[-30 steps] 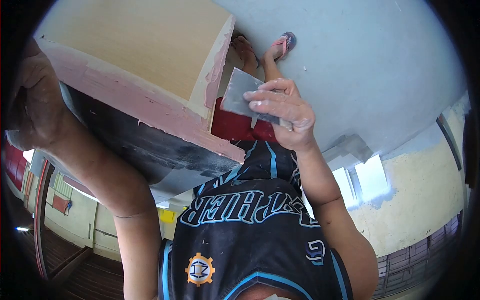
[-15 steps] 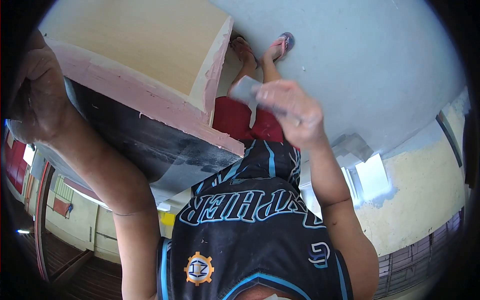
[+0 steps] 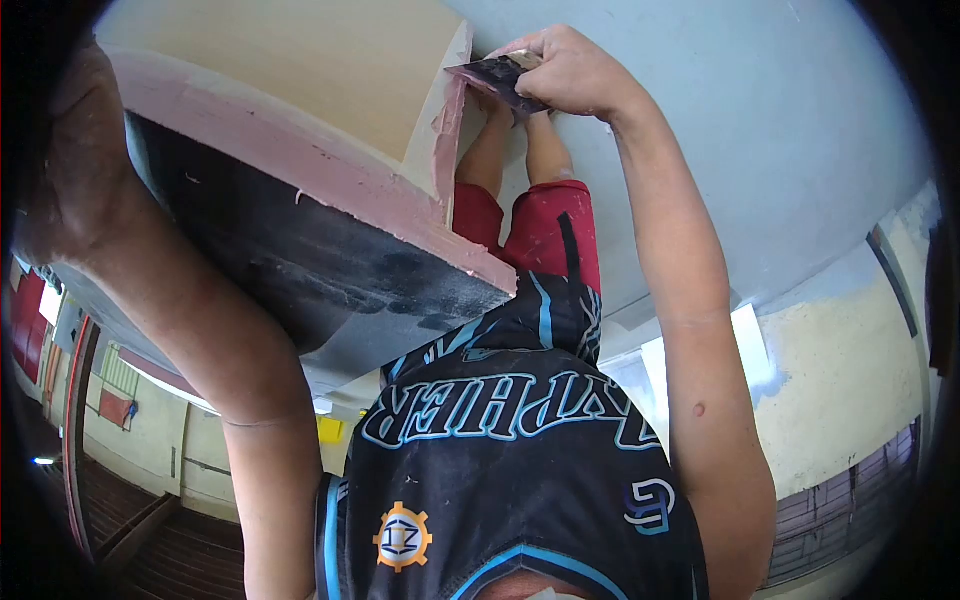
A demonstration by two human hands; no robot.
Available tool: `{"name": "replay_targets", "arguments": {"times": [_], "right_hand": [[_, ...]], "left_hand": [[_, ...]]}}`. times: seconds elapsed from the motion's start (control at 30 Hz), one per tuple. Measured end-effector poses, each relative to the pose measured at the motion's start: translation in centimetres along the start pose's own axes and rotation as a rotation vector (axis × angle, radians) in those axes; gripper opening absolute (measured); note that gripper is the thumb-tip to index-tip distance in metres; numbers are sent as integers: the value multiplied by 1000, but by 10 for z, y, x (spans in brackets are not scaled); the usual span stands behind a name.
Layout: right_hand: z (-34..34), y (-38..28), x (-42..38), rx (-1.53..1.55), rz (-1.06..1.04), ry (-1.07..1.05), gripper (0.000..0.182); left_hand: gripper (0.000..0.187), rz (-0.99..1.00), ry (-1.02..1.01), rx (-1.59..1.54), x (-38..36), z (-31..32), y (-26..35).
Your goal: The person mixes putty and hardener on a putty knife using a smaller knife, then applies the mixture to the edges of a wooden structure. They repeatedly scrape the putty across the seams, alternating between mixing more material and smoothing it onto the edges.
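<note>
- Held a flat scraper (image 3: 497,80) in the right hand (image 3: 565,75), with fingers and thumb closed tightly upon its right part.
- Had the rest of the scraper directly to the left of this hand, tilted, with a dark face and a pinkish border in view.
- Had its left corner at the right side of a tan panel (image 3: 290,60), toward the far end of a pink paste strip (image 3: 447,150); could not tell surely about contact there.
- Had the left hand (image 3: 80,150) at the far left, well apart from the scraper, close to the left end of a pink paste band (image 3: 270,130); could not tell its grip, because of the dark border.
- Saw a black surface (image 3: 290,250) on the near side of the band, to the right of the left forearm.
- Wore red shorts (image 3: 575,205) and, nearer, a black shirt (image 3: 520,490).
</note>
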State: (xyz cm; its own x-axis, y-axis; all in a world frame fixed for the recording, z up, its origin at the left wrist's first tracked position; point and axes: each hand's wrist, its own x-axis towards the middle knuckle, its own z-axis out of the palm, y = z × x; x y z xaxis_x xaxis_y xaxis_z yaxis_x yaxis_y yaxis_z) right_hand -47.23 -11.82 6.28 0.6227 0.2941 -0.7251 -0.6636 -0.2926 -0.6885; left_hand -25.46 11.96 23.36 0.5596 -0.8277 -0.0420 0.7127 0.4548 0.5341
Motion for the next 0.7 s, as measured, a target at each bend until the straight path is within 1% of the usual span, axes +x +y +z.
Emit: {"name": "replay_targets", "arguments": {"times": [0.03, 0.1, 0.13, 0.2, 0.23, 0.3, 0.33, 0.4, 0.53, 0.6, 0.63, 0.7], "right_hand": [[-1, -6, -4, -5, 4, -2, 41], [-5, -19, -13, -55, -110, 9, 38], [-6, -24, -19, -60, -108, 10, 38], [-7, -34, -36, 34, -183, -20, 39], [-7, -36, -43, 32, -183, -21, 39], [-4, -41, -57, -22, -271, 20, 38], [-4, -44, -65, -23, -270, 20, 38], [-4, -52, -80, 66, -420, 24, 38], [1, -60, -95, 105, -418, 20, 45], [5, -56, -98, 78, -631, 85, 42], [8, -54, -102, 81, -631, 86, 42], [12, -48, -110, 179, -691, 106, 44]], "left_hand": [[54, 1, -25, -52, 1, -5, 1], [54, -2, -52, -102, 0, -11, 2], [54, -3, -65, -126, 1, -14, 1], [53, -5, -86, -158, -1, -11, 1], [53, -6, -93, -172, -1, -11, 0], [53, -12, -104, -196, -2, -12, 0], [53, -12, -109, -206, -2, -12, -1], [52, -12, -120, -221, 0, -12, -2], [51, -26, -141, -260, 2, -15, 1], [51, -28, -153, -287, 5, -16, 2], [51, -46, -166, -326, 6, -15, 1], [45, 59, -94, -268, 5, -14, -6]]}}
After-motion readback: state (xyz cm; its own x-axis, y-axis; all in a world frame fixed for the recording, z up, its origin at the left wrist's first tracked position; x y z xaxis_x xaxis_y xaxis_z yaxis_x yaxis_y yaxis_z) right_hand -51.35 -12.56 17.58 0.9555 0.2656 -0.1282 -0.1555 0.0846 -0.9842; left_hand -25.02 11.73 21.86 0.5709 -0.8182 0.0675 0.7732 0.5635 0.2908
